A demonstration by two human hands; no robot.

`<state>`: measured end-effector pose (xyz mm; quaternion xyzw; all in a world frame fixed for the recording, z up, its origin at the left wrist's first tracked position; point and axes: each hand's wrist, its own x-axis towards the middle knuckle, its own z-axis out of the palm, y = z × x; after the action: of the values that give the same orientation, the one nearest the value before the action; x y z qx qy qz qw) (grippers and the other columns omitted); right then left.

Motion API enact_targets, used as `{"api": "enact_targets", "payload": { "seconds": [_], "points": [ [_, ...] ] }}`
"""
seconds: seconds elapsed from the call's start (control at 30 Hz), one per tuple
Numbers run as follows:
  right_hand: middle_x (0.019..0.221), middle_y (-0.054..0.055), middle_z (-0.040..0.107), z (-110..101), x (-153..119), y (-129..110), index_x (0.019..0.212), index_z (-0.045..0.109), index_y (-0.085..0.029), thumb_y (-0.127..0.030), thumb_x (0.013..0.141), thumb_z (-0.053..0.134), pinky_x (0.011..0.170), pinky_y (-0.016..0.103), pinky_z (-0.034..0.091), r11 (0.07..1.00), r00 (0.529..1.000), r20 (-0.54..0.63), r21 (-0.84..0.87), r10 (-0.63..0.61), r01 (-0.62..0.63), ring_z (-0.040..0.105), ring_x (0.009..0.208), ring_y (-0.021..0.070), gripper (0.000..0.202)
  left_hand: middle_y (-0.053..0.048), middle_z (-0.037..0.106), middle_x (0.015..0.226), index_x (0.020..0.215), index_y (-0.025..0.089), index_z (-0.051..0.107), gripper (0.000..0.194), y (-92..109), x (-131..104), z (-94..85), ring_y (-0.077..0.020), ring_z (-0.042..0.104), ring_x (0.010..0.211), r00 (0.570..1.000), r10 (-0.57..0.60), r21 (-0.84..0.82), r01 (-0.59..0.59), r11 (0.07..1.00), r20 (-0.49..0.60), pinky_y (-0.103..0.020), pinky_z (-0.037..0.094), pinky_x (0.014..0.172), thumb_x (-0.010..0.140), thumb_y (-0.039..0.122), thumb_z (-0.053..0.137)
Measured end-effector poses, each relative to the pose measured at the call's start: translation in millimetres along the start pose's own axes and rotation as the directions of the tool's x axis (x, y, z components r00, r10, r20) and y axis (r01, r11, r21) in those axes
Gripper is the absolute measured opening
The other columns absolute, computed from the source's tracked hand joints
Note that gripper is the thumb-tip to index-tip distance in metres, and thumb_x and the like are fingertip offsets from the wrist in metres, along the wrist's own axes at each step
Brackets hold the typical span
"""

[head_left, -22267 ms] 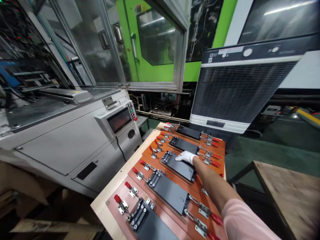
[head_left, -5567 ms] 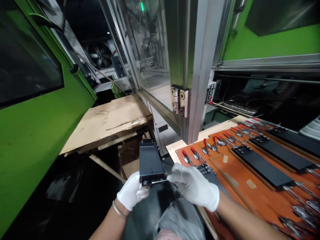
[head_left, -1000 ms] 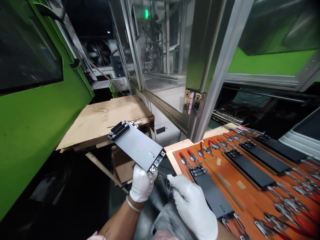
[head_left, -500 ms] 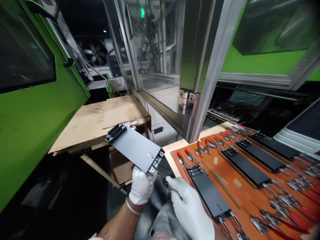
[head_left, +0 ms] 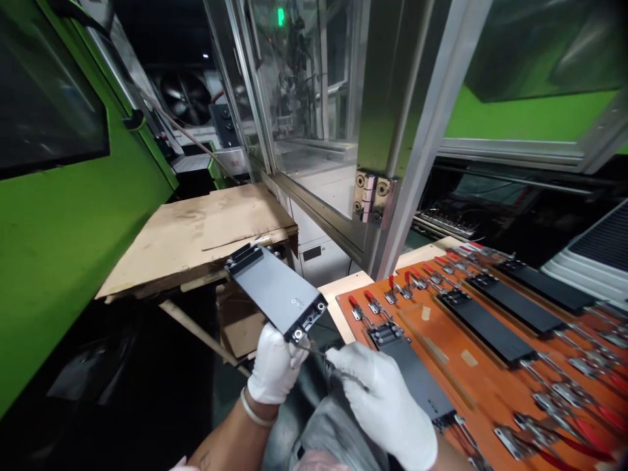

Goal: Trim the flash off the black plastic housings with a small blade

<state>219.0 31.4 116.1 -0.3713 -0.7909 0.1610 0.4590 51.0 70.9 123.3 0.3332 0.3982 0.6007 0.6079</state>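
My left hand (head_left: 273, 367), in a white glove, grips a flat grey panel (head_left: 279, 288) with black moulded ends by its near lower corner. The panel is tilted, held up in front of the cardboard-topped table. In my gloved right hand (head_left: 385, 399) is a thin dark tool (head_left: 314, 350), its kind unclear. The tool's tip reaches the panel's near corner beside my left fingers; whether it touches is too small to tell. Right of that hand, a similar panel (head_left: 417, 373) lies on an orange fixture board (head_left: 456, 383), partly hidden by the glove.
Several more dark panels (head_left: 483, 327) lie on the board among red-handled toggle clamps (head_left: 375, 301). A cardboard-covered table (head_left: 196, 222) stands left, beside a green machine (head_left: 44, 255). Ahead is a metal-framed clear door (head_left: 314, 176) with a hinge (head_left: 373, 196).
The panel has shifted slightly right and its tilt has changed a little. My right hand has moved slightly right and down, and the thin tool now shows reaching to the panel's corner.
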Motion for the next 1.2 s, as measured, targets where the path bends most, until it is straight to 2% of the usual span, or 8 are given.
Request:
{"api": "enact_targets", "payload": {
  "seconds": [0.1,0.27,0.43,0.57,0.83,0.93,1.07,1.2],
  "points": [
    [0.074,0.002,0.062,-7.5,9.4,4.0,0.103,0.068,-0.021,-0.002,0.072,0.04,0.056,0.025,0.037,0.978,0.987,0.088,-0.147,-0.137,0.149,0.053,0.06,0.0139,0.046,0.01,0.026,0.037,0.05,0.02,0.036,0.032,8.9,-5.3,10.6,-0.0018,0.018,0.029,0.995,-0.099,-0.082,0.096,0.992,-0.028,-0.015,0.016,0.03,0.061,0.022,0.065],
    [0.073,0.0,0.063,-12.3,15.3,5.8,0.098,0.066,-0.022,-0.001,0.071,0.041,0.055,0.027,0.029,0.941,0.972,0.16,-0.265,-0.172,0.21,0.051,0.058,0.0135,0.043,0.01,0.03,0.035,0.049,0.019,0.039,0.03,15.2,-9.4,16.5,-0.0006,0.021,0.027,0.978,-0.208,-0.095,0.205,0.974,-0.025,-0.014,0.016,0.029,0.055,0.022,0.067],
    [0.076,0.0,0.064,-16.2,18.7,6.0,0.105,0.064,-0.022,-0.001,0.072,0.039,0.056,0.027,0.029,0.932,0.97,0.098,-0.271,-0.221,0.24,0.053,0.059,0.0131,0.046,0.009,0.03,0.034,0.048,0.019,0.038,0.03,16.3,-8.3,18.3,-0.0004,0.022,0.025,0.971,-0.238,-0.109,0.237,0.965,-0.001,-0.014,0.016,0.028,0.052,0.022,0.068],
    [0.069,-0.001,0.061,-18.4,23.5,7.4,0.098,0.066,-0.021,-0.003,0.073,0.042,0.054,0.028,0.026,0.914,0.96,0.109,-0.295,-0.257,0.278,0.048,0.053,0.0124,0.039,0.008,0.031,0.033,0.046,0.018,0.038,0.029,15.1,-7.2,19.5,-0.0003,0.023,0.025,0.963,-0.269,-0.085,0.269,0.959,0.005,-0.013,0.016,0.028,0.052,0.021,0.067],
    [0.069,-0.002,0.059,-19.7,23.4,12.2,0.094,0.067,-0.023,-0.005,0.07,0.043,0.052,0.026,0.028,0.955,0.97,0.133,-0.194,-0.203,0.226,0.049,0.054,0.0112,0.038,0.009,0.03,0.034,0.048,0.018,0.039,0.029,14.7,-6.6,17.1,-0.0003,0.021,0.026,0.956,-0.288,-0.115,0.292,0.95,0.05,-0.012,0.017,0.027,0.055,0.02,0.068],
    [0.07,-0.001,0.058,-21.0,24.3,14.9,0.098,0.066,-0.021,-0.003,0.073,0.042,0.053,0.025,0.031,0.962,0.977,0.076,-0.171,-0.201,0.211,0.05,0.054,0.0103,0.04,0.009,0.029,0.034,0.049,0.017,0.04,0.029,14.0,-6.1,14.4,-0.0007,0.02,0.025,0.952,-0.281,-0.165,0.299,0.94,0.124,-0.012,0.018,0.027,0.058,0.017,0.068],
    [0.066,-0.001,0.056,-25.9,23.9,15.8,0.091,0.067,-0.021,-0.005,0.074,0.042,0.052,0.025,0.031,0.955,0.971,0.114,-0.186,-0.211,0.23,0.046,0.051,0.01,0.034,0.008,0.031,0.034,0.051,0.016,0.044,0.027,11.4,-4.9,4.5,-0.0012,0.02,0.025,0.939,-0.274,-0.214,0.317,0.924,0.208,-0.012,0.019,0.027,0.064,0.016,0.067],
    [0.066,-0.002,0.058,-35.4,24.4,17.6,0.084,0.067,-0.021,-0.004,0.079,0.043,0.058,0.022,0.038,0.991,0.992,0.063,-0.065,-0.111,0.115,0.051,0.056,0.0092,0.029,0.008,0.031,0.036,0.052,0.014,0.048,0.025,10.2,-3.9,-9.0,-0.0011,0.02,0.026,0.915,-0.257,-0.216,0.331,0.918,0.311,-0.011,0.021,0.027,0.068,0.016,0.066]
  ]
}}
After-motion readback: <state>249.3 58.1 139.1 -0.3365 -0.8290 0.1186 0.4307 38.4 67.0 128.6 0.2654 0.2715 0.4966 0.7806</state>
